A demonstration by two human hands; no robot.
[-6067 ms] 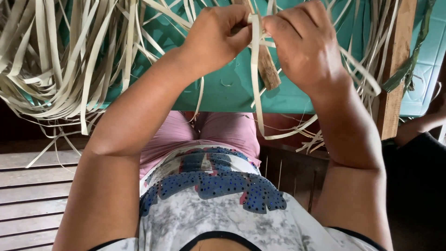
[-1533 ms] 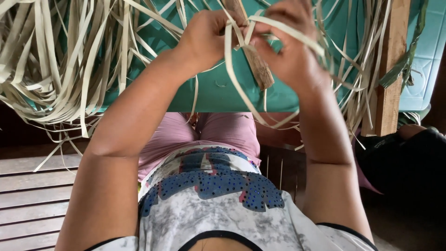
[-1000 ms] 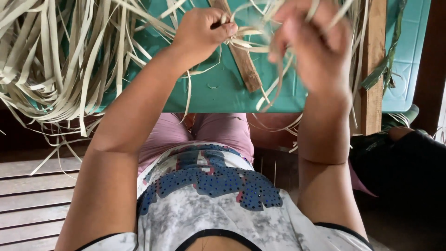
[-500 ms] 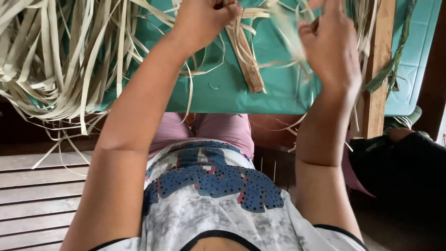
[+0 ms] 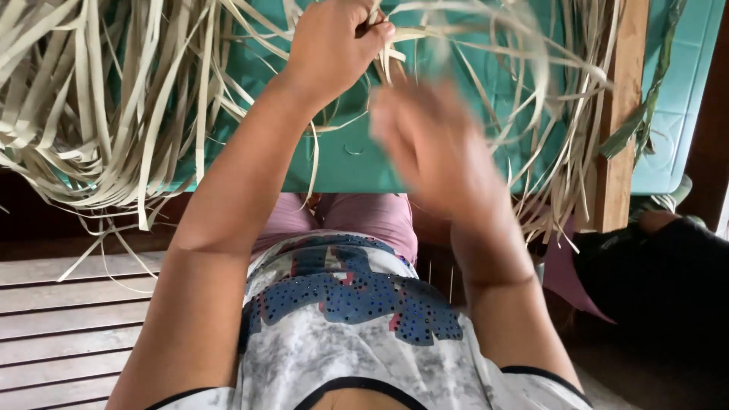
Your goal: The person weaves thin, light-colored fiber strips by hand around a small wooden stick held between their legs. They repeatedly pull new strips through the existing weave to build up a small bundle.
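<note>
The left hand (image 5: 334,45) sits at about twelve o'clock in the head view, fingers curled shut, pinching a small bunch of pale dried leaf strips (image 5: 395,38) that pokes out of the fist toward three o'clock. The right hand (image 5: 440,144) lies just below and to the right, toward five o'clock from the left hand; it is smeared by motion blur, so how far its fingers are open, and whether it has hold of anything, cannot be told. A thin strip arcs (image 5: 524,45) over it from the pinched bunch toward two o'clock. Both hands are over a teal plastic table (image 5: 349,163). A large loose heap of strips (image 5: 99,114) spreads over the table's edge at nine to ten o'clock, well apart from the right hand. A wooden post (image 5: 619,121) stands at three o'clock, with more strips hanging against it.
</note>
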